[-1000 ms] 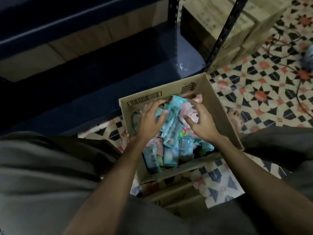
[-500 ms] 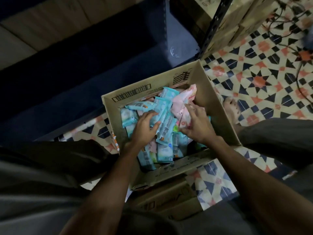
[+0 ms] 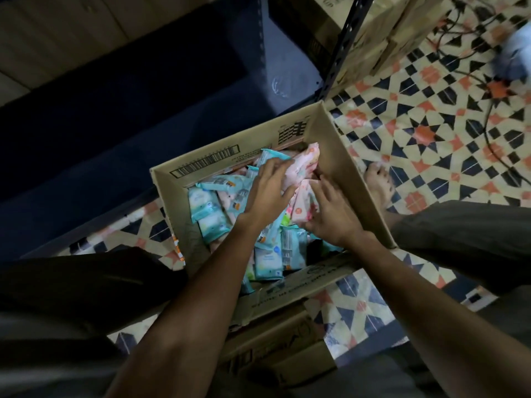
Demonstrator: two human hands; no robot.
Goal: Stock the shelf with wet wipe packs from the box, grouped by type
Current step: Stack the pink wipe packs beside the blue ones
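- Pink packs [image 3: 304,165] lie in box [image 3: 339,156] far-right corner, long axis toward that corner.
- L hand [image 3: 268,193] fingers spread flat on upper pink pack, not clenched.
- R hand [image 3: 330,216] nearer; fingers curled on lower pink pack [image 3: 303,203].
- Teal packs [image 3: 207,208] lie left.

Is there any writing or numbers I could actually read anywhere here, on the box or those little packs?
Nothing can be read with certainty.
Cardboard box, far wall: a barcode and a block of printed marks, digits too small.
Cardboard box, near flap: a line of capital letters, upside down and blurred.
Blue wipe packs: label print too small.
Pink wipe packs: pattern only, no legible words.
Cartons by the shelf: faint print, unreadable.
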